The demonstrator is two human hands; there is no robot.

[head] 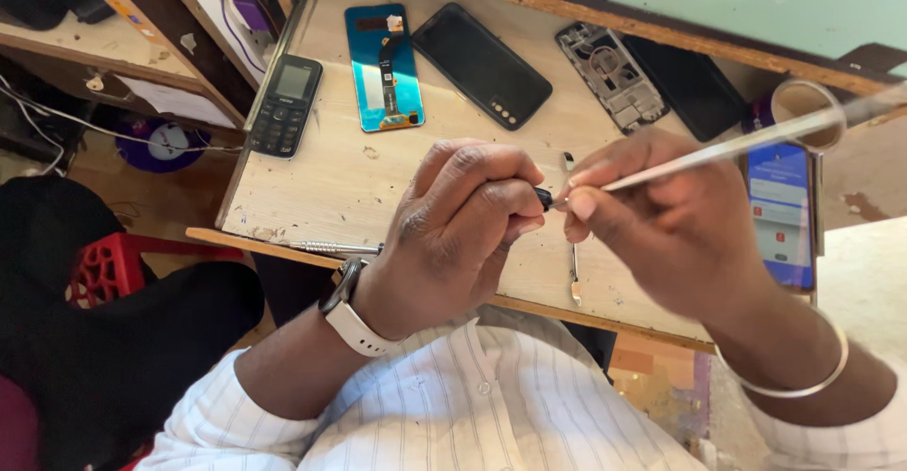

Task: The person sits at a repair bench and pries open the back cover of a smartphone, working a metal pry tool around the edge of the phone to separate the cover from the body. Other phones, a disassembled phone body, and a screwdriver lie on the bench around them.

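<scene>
My left hand (453,230) is closed around a small dark part (542,197), whose black tip pokes out between thumb and forefinger. My right hand (661,221) grips a long thin metal tool (746,140), its point meeting that dark tip. Both hands hover above the front edge of a worn wooden worktop (326,183). A white-strapped watch sits on my left wrist, and a thin metal bangle on my right. The rest of the small part is hidden inside my fist.
On the worktop lie a black keypad phone (284,104), a blue phone back panel with a flex cable (384,67), a black phone back (481,65), an opened phone frame (610,76), a lit smartphone (780,214), a screwdriver (331,247) and a slim pry tool (574,277). A red crate (109,265) stands left.
</scene>
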